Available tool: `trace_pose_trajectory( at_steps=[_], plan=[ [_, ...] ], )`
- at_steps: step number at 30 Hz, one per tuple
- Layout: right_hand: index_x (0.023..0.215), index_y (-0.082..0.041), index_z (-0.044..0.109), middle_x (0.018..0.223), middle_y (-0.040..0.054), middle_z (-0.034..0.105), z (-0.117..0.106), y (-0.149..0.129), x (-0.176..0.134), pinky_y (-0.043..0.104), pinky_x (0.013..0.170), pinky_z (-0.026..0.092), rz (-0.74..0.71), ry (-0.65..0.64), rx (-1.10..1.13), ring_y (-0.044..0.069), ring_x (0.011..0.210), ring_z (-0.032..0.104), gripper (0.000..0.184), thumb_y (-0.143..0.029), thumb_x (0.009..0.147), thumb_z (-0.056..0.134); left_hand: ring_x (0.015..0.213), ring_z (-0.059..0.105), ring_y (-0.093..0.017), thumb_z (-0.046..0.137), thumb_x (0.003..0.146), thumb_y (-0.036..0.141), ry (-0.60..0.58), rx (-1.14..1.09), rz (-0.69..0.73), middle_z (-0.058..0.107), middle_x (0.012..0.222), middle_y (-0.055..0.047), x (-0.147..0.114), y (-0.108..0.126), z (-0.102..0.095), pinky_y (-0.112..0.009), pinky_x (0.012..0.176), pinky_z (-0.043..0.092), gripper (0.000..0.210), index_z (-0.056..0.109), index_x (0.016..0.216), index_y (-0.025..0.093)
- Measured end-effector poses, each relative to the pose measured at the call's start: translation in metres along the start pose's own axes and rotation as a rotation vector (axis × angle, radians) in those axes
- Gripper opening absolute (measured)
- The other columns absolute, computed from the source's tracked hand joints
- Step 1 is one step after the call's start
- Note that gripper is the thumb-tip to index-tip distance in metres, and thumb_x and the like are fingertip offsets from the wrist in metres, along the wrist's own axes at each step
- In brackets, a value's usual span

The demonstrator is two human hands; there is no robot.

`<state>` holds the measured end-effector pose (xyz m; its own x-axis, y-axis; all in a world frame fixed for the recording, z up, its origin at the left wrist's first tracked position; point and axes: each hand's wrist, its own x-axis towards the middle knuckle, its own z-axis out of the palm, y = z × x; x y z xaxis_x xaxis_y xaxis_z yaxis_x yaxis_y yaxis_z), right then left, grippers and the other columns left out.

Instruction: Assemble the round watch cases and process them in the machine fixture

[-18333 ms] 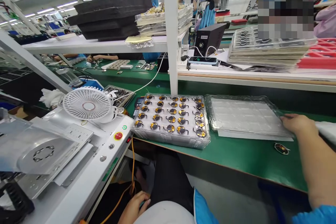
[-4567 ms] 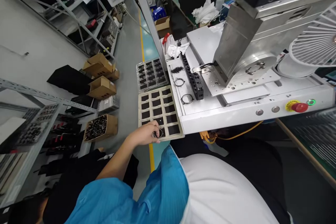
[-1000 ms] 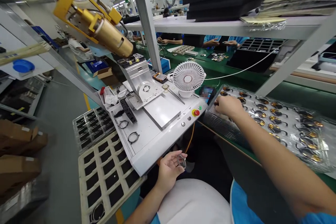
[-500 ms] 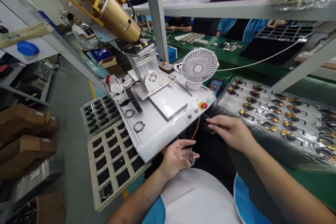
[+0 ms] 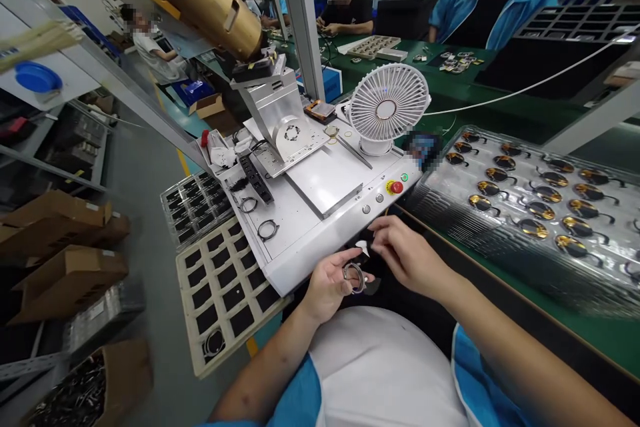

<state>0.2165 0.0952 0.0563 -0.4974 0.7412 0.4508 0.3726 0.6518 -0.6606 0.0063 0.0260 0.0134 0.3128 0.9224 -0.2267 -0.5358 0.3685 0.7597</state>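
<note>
My left hand (image 5: 326, 288) is closed around a thin metal ring (image 5: 354, 277), holding it upright between thumb and fingers just past the machine's front edge. Close by, the fingers of my right hand (image 5: 407, 257) are pinched together; what they grip, if anything, is too small to make out. A small white piece (image 5: 363, 248) shows between the two hands, near my left index fingertip. Which hand it belongs to I cannot tell. More metal rings lie on the white machine base, one of them a dark-edged ring (image 5: 267, 230).
A white machine base (image 5: 295, 250) with a red stop button (image 5: 397, 187) stands ahead, carrying a fan (image 5: 387, 103). Left of it lies a cream tray (image 5: 200, 347) with dark pockets. At right, a clear tray (image 5: 445, 197) holds several round parts with black tails. People sit across the bench.
My right hand has moved left and down, in toward my left hand. The small white piece has come into view between them. My left hand still holds the ring.
</note>
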Motion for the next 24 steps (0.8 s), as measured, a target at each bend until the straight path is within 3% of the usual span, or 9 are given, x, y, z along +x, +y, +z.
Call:
trace_pose_trajectory(
  at_steps=[3, 6, 9, 12, 14, 16, 19, 21, 24],
  plan=[
    [0.09, -0.023, 0.049, 0.074, 0.0026, 0.065, 0.002, 0.012, 0.037, 0.03, 0.062, 0.047, 0.256, 0.127, 0.104, 0.018, 0.063, 0.06, 0.011, -0.027, 0.101, 0.049, 0.092, 0.079, -0.03, 0.101, 0.05, 0.053, 0.027, 0.03, 0.033, 0.079, 0.089, -0.011, -0.001, 0.001, -0.001, -0.035, 0.083, 0.057, 0.098, 0.067, 0.132, 0.011],
    [0.089, -0.023, 0.049, 0.067, -0.0011, 0.063, 0.007, 0.026, 0.079, 0.028, 0.055, 0.042, 0.517, 0.191, 0.22, 0.016, 0.054, 0.057, 0.009, -0.027, 0.096, 0.052, 0.093, 0.078, -0.03, 0.101, 0.05, 0.053, 0.01, 0.055, 0.04, 0.08, 0.088, -0.012, -0.003, -0.002, -0.002, -0.033, 0.082, 0.056, 0.101, 0.065, 0.135, 0.011],
    [0.086, -0.022, 0.052, 0.067, -0.0024, 0.062, 0.01, 0.037, 0.109, 0.027, 0.056, 0.041, 0.648, 0.238, 0.204, 0.016, 0.054, 0.056, 0.009, -0.024, 0.089, 0.06, 0.095, 0.078, -0.031, 0.1, 0.051, 0.054, 0.007, 0.088, 0.067, 0.081, 0.091, -0.014, -0.007, -0.006, -0.004, -0.033, 0.08, 0.056, 0.103, 0.064, 0.137, 0.011],
    [0.087, -0.022, 0.053, 0.065, -0.0031, 0.061, 0.008, 0.045, 0.12, 0.027, 0.062, 0.042, 0.714, 0.243, 0.168, 0.017, 0.06, 0.057, 0.016, -0.026, 0.084, 0.069, 0.097, 0.078, -0.032, 0.098, 0.053, 0.057, 0.023, 0.13, 0.09, 0.081, 0.094, -0.015, -0.013, -0.009, -0.008, -0.032, 0.079, 0.056, 0.104, 0.062, 0.139, 0.012],
    [0.095, -0.021, 0.053, 0.064, -0.0047, 0.06, 0.007, 0.048, 0.114, 0.028, 0.062, 0.042, 0.758, 0.249, 0.157, 0.017, 0.059, 0.057, 0.026, -0.032, 0.082, 0.073, 0.1, 0.078, -0.033, 0.097, 0.054, 0.058, 0.036, 0.173, 0.108, 0.08, 0.105, -0.017, -0.017, -0.01, -0.011, -0.032, 0.078, 0.057, 0.105, 0.06, 0.142, 0.014],
    [0.101, -0.021, 0.052, 0.063, -0.006, 0.059, 0.008, 0.046, 0.099, 0.028, 0.062, 0.043, 0.757, 0.298, 0.169, 0.016, 0.056, 0.057, 0.035, -0.038, 0.081, 0.075, 0.102, 0.077, -0.033, 0.098, 0.054, 0.054, 0.052, 0.244, 0.151, 0.072, 0.13, -0.022, -0.021, -0.012, -0.015, -0.033, 0.078, 0.059, 0.107, 0.057, 0.146, 0.017],
    [0.09, -0.021, 0.055, 0.062, -0.0032, 0.059, 0.017, 0.031, 0.059, 0.028, 0.058, 0.043, 0.685, 0.342, 0.292, 0.015, 0.055, 0.055, 0.035, -0.048, 0.082, 0.075, 0.104, 0.077, -0.032, 0.1, 0.057, 0.043, 0.075, 0.443, 0.28, 0.041, 0.163, -0.026, -0.026, -0.015, -0.017, -0.036, 0.078, 0.062, 0.109, 0.05, 0.152, 0.024],
    [0.083, -0.02, 0.06, 0.065, 0.0008, 0.062, 0.028, 0.017, 0.027, 0.028, 0.053, 0.044, 0.684, 0.23, 0.462, 0.016, 0.056, 0.057, 0.04, -0.057, 0.083, 0.074, 0.106, 0.076, -0.032, 0.099, 0.062, 0.034, 0.055, 0.633, 0.366, 0.026, 0.17, -0.025, -0.025, -0.016, -0.016, -0.039, 0.082, 0.064, 0.109, 0.045, 0.156, 0.027],
    [0.098, -0.017, 0.071, 0.08, 0.0067, 0.072, 0.043, -0.002, -0.01, 0.03, 0.056, 0.054, 0.717, 0.052, 0.74, 0.02, 0.068, 0.066, 0.049, -0.064, 0.084, 0.073, 0.117, 0.073, -0.037, 0.095, 0.067, 0.031, -0.048, 0.909, 0.378, 0.028, 0.171, -0.022, -0.019, -0.015, -0.007, -0.046, 0.095, 0.063, 0.106, 0.041, 0.159, 0.027]
  ],
)
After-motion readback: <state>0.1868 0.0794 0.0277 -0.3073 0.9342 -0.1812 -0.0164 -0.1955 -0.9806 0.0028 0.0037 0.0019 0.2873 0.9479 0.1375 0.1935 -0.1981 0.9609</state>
